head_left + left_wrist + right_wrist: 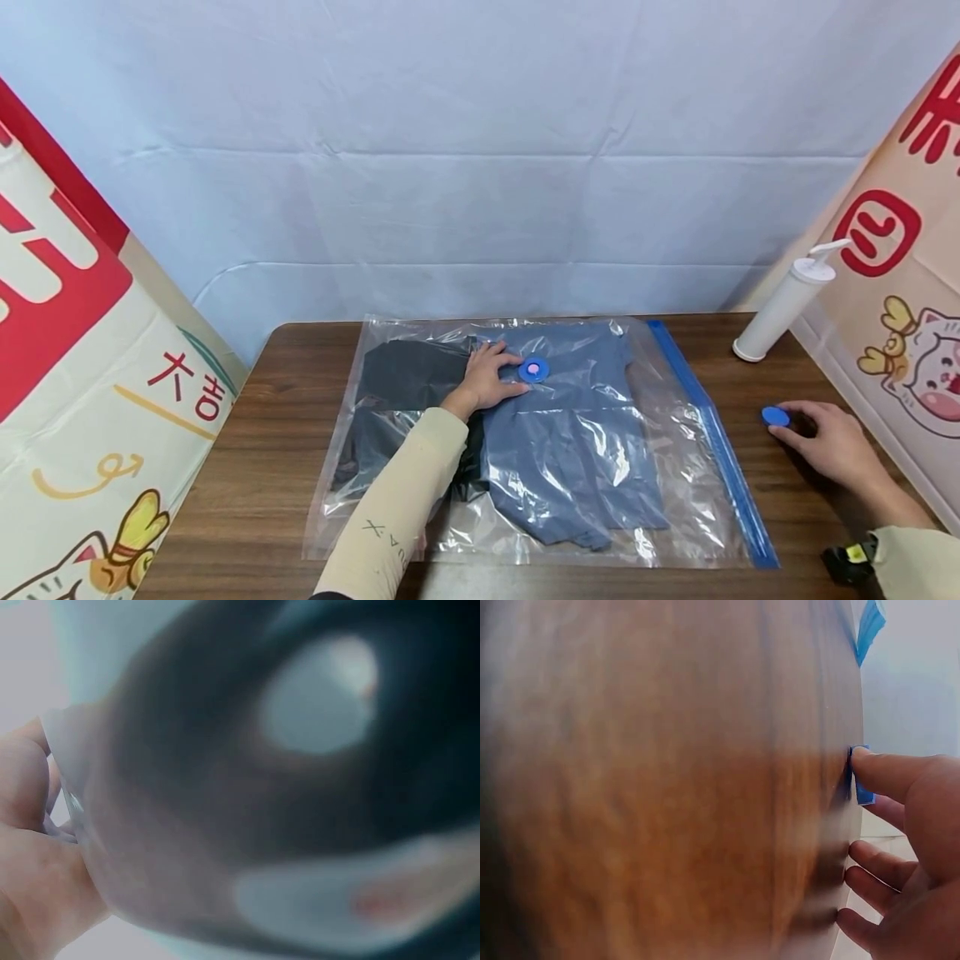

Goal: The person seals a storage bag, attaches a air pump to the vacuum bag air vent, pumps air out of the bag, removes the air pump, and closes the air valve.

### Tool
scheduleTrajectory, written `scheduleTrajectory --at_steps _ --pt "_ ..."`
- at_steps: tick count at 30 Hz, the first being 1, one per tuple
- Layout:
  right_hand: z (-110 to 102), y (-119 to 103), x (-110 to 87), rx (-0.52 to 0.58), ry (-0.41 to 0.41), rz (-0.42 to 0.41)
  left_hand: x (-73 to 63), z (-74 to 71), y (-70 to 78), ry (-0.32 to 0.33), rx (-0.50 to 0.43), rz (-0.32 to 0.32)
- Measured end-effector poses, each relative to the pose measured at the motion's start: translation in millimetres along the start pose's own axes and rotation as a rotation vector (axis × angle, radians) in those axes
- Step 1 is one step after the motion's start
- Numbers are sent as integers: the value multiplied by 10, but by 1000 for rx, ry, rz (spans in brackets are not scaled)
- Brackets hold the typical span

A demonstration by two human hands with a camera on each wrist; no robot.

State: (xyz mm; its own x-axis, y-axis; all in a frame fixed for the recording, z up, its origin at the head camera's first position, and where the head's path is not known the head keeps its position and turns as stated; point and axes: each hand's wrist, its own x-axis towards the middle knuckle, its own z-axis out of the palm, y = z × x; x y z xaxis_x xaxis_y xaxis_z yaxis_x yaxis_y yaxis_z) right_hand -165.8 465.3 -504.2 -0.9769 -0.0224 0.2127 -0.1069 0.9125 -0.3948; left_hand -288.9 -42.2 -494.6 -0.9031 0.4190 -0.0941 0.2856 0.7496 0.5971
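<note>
A clear plastic vacuum storage bag (693, 479) lies flat on the table, with a dark folded garment (408, 375) and a blue-grey garment (566, 450) inside. On its upper side sits a round blue valve (534, 370) with a pink centre. My left hand (489, 379) rests on the bag with fingers spread, thumb and forefinger on either side of the valve. To the right of the bag, my right hand (832, 437) pinches a round blue valve cap (775, 416) between thumb and forefinger, low over the tabletop. In the right wrist view the cap (865, 786) shows edge-on.
A white hand pump (783, 308) stands at the table's back right. The bag's blue zip edge (716, 442) faces right. Wood tabletop (247, 467) shows left of the bag. A pale cloth (465, 167) hangs behind, with printed banners at both sides.
</note>
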Motion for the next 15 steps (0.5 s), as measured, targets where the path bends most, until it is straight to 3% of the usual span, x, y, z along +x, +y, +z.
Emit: scheduleTrajectory --at_steps 15 --pt "-73 -63 56 -10 -69 52 11 19 -16 -1 4 -3"
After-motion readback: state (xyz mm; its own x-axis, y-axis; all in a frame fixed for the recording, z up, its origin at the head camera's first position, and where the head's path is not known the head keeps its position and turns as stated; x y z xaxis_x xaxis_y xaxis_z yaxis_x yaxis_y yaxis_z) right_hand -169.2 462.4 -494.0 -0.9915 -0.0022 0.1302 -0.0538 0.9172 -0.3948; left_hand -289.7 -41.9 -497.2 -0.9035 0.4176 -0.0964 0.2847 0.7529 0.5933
